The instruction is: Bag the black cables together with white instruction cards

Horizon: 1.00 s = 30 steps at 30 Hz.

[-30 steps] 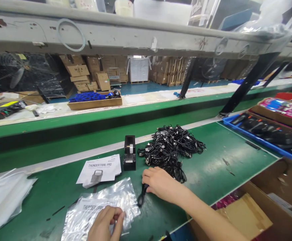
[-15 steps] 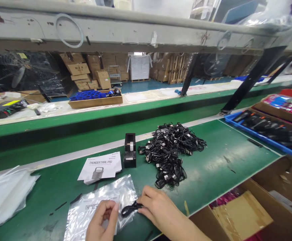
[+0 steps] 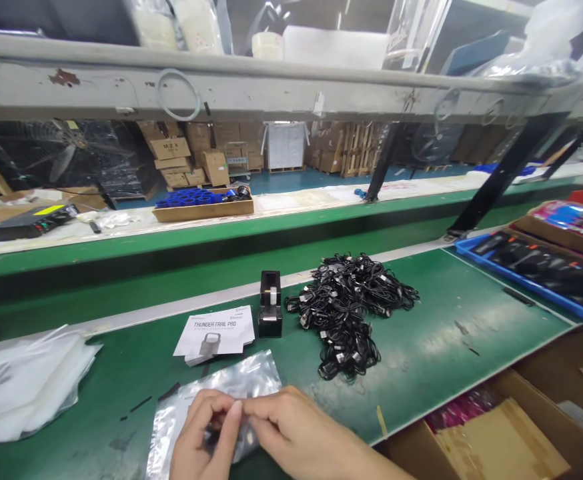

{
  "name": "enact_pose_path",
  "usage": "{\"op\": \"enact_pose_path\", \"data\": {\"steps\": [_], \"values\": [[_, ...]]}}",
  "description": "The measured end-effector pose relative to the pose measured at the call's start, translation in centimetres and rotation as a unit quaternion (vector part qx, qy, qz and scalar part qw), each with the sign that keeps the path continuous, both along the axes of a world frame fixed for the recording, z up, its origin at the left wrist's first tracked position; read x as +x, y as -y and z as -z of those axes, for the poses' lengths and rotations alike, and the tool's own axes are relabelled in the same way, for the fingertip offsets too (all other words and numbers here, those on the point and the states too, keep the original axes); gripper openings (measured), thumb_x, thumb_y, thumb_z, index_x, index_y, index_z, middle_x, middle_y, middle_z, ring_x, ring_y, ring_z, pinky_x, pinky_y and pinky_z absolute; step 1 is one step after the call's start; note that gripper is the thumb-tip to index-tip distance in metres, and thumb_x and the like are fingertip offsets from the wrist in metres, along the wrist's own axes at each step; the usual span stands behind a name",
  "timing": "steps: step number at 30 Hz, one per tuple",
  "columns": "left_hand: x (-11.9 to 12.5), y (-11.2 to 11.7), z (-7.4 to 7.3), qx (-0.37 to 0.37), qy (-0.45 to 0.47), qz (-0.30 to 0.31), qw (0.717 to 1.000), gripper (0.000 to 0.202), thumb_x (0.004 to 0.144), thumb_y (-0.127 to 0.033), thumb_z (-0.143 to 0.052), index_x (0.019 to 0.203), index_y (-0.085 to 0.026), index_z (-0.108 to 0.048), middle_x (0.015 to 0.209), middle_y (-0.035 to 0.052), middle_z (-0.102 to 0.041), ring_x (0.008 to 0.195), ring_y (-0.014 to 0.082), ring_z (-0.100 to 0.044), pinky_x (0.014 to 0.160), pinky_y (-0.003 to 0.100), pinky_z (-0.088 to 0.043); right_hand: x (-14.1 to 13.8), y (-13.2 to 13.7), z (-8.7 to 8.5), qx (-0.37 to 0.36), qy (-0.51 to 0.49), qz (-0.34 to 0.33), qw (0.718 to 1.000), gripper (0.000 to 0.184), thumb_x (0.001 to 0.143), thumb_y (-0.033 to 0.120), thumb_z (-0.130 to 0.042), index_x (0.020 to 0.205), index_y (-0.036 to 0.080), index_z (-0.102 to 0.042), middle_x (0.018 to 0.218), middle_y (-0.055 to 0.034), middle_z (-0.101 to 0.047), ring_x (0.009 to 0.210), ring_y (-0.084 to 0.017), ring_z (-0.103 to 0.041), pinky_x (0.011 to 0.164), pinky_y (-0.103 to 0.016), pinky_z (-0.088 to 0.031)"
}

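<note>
My right hand [image 3: 291, 423] is pinched closed around a bundled black cable [image 3: 212, 438]. Most of the cable is hidden behind my fingers; a dark bit shows below the left fingertips. Against it, my left hand [image 3: 204, 433] has thumb and finger closed at the edge of a clear plastic bag [image 3: 251, 373], which lies on the green bench under both hands. Whether the cable is inside the bag cannot be made out. Just behind the bag lies a small stack of printed leaflets [image 3: 211, 333]. A heap of bundled black cables [image 3: 349, 307] sits further right.
A black tape dispenser [image 3: 270, 307] stands between leaflets and heap. More plastic bags [image 3: 26, 387] lie at left. On the right are a blue tray [image 3: 536, 273] of black items and an open cardboard box [image 3: 511, 440] below the bench edge. A shelf beam [image 3: 271, 90] crosses above.
My right hand has moved left with the cable until its fingertips meet my left hand's. The cable loop, plainly visible before, is now mostly covered. The view has tilted up slightly.
</note>
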<state>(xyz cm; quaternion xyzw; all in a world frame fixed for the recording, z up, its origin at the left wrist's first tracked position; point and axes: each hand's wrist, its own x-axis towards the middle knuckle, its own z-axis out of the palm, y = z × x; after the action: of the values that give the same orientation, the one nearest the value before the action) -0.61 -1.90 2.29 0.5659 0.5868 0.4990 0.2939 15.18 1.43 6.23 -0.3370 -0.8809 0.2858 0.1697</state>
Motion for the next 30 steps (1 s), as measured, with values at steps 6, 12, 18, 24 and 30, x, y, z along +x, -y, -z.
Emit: {"op": "enact_pose_path", "data": {"steps": [6, 12, 18, 24, 30], "values": [[-1.4, -0.6, -2.5, 0.019, 0.077, -0.038, 0.996, 0.018, 0.075, -0.040, -0.057, 0.068, -0.023, -0.055, 0.072, -0.0027, -0.049, 0.069, 0.0121, -0.050, 0.065, 0.018, -0.043, -1.1, -1.7, -3.5, -0.047, -0.066, -0.015, 0.997, 0.025, 0.077, 0.043, -0.057, 0.082, 0.020, -0.065, 0.075, 0.0028, -0.066, 0.070, -0.011, -0.057, 0.065, -0.018, -0.038], [-2.0, -1.5, -2.1, -0.027, 0.273, 0.016, 0.961, 0.062, 0.058, -0.061, -0.063, 0.109, -0.026, -0.053, 0.112, 0.0062, -0.058, 0.105, 0.0234, -0.051, 0.086, 0.029, -0.040, -1.4, -4.7, -7.3, -0.086, -0.111, -0.132, 0.981, 0.018, 0.076, 0.034, -0.062, 0.077, 0.016, -0.065, 0.065, 0.0043, -0.060, 0.051, -0.005, -0.041, 0.049, -0.016, -0.031], [-0.6, -0.8, -0.1, -0.155, 0.414, 0.230, 0.867, 0.051, 0.050, -0.047, -0.076, 0.092, -0.022, -0.061, 0.072, 0.0026, -0.066, 0.064, 0.0167, -0.060, 0.057, 0.025, -0.043, 0.8, -5.1, -9.9, -0.144, -0.091, -0.237, 0.956, 0.014, 0.070, 0.027, -0.067, 0.071, 0.013, -0.063, 0.092, -0.0032, -0.060, 0.062, -0.006, -0.048, 0.052, -0.015, -0.037], [-0.3, -0.5, 0.0, -0.138, 0.295, 0.053, 0.944, 0.029, 0.058, -0.046, -0.072, 0.059, -0.017, -0.066, 0.049, -0.0037, -0.056, 0.048, 0.0071, -0.046, 0.048, 0.016, -0.035, 3.9, -3.6, -7.7, -0.166, -0.156, -0.083, 0.970, 0.034, 0.067, 0.028, -0.070, 0.099, 0.020, -0.059, 0.110, -0.0060, -0.054, 0.095, -0.017, -0.052, 0.069, -0.023, -0.043], [-0.8, -1.1, -0.6, -0.162, 0.193, -0.017, 0.968, 0.039, 0.062, -0.054, -0.064, 0.080, -0.021, -0.072, 0.075, 0.0010, -0.071, 0.075, 0.0180, -0.060, 0.068, 0.021, -0.045, 2.3, -3.4, -0.2, -0.269, -0.211, 0.102, 0.934, 0.044, 0.059, 0.028, -0.075, 0.100, 0.018, -0.061, 0.094, -0.0039, -0.064, 0.078, -0.016, -0.055, 0.069, -0.028, -0.043]]}}
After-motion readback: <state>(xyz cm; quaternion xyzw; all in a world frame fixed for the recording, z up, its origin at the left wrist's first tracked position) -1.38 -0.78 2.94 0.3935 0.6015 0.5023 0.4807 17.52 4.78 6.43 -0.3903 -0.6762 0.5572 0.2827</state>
